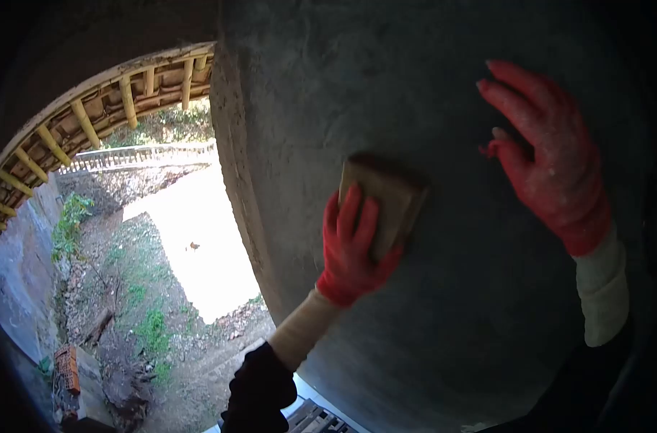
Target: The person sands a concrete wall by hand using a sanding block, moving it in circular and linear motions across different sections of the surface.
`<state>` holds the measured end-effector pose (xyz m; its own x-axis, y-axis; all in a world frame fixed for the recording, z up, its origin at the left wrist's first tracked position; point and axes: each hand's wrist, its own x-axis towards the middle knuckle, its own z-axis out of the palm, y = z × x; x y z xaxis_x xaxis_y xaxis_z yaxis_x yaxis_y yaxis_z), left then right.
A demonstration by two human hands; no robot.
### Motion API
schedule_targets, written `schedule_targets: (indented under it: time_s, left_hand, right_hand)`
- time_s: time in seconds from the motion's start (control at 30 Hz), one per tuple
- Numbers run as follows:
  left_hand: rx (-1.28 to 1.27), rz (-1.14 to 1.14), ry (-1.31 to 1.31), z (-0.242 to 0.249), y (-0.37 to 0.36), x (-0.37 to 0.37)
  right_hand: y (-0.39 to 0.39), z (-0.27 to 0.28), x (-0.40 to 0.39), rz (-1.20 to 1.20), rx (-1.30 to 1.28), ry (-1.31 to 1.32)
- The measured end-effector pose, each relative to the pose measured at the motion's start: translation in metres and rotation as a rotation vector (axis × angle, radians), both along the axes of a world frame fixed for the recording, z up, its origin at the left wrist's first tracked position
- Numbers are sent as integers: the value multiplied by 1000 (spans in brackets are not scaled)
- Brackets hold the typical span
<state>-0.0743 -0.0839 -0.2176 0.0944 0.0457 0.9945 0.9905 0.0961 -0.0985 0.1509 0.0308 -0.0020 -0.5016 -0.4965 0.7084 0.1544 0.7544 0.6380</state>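
Note:
My left hand, in a red glove, presses a tan rectangular sponge flat against the grey plastered wall. Its fingers lie spread over the sponge's near left side. Higher up on the right is my right hand, also gloved in red, with fingers apart and nothing in it. The glove's fingertips look worn and pale. Dark, smooth plaster spreads behind both hands.
Left of the wall's rough edge is an opening to the outdoors. Through it show a tiled roof edge with rafters, sloping ground, a railing and a perforated orange brick. Dark slats lie below.

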Motion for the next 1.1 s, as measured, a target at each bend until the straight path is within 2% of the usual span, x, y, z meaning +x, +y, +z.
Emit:
schedule_targets:
  time_s: [0.1,0.13,0.2,0.23,0.3,0.4,0.47,0.5,0.57,0.6,0.63,0.7,0.73,0.77,0.83,0.87,0.9,0.97,1.0,1.07,1.1]
  left_hand:
    - [297,-58,-8,118,12,-41]
    - [41,-154,-67,147,0,-51]
    - [316,-273,-206,157,11,-45]
    - [294,-244,-259,131,13,-45]
    - [202,45,-63,85,14,-38]
    - [144,-26,-75,-20,-6,-15]
    - [73,-42,-66,-56,-8,-21]
    - [69,-54,-77,-46,-9,-21]
    - [-18,64,36,4,-11,-29]
    - [107,89,226,34,3,-62]
    - [112,90,246,54,3,-62]
    - [230,-88,103,101,3,-60]
    - [187,-194,-310,123,2,-63]
    - [198,-203,-257,130,-1,-63]
    - [211,-30,-32,98,-4,-69]
    - [199,-5,-49,67,-2,-64]
    - [25,-10,-95,34,-13,-47]
    - [-45,-29,-95,-58,-13,-33]
    - [-62,-34,-84,-91,-15,-31]
    - [-77,-49,-39,-82,-15,-45]
    - [-75,-28,-23,-56,-18,-49]
  right_hand:
    - [18,5,-2,-40,48,-4]
    - [17,1,-6,-33,56,-37]
    - [20,5,-14,-28,95,-73]
    - [20,8,-16,-22,114,-84]
    - [22,14,-19,-20,147,-85]
    - [24,23,-17,-17,177,-70]
    - [25,27,-17,-24,198,-67]
    - [27,28,-19,-28,204,-70]
    - [27,32,-25,-24,218,-78]
    - [27,33,-25,-25,228,-77]
    - [27,34,-24,-27,240,-75]
    - [26,38,-17,-41,280,-65]
    - [26,38,-14,-50,295,-70]
    - [26,38,-10,-62,321,-82]
    - [32,40,-6,-87,462,-128]
    - [35,38,-1,-80,558,-142]
    - [24,27,1,-96,571,-99]
    - [2,-19,-7,6,-501,-25]
    - [7,-19,-9,14,-490,8]
    - [19,-14,-8,74,-276,-71]
    - [16,-11,-6,67,-266,-46]
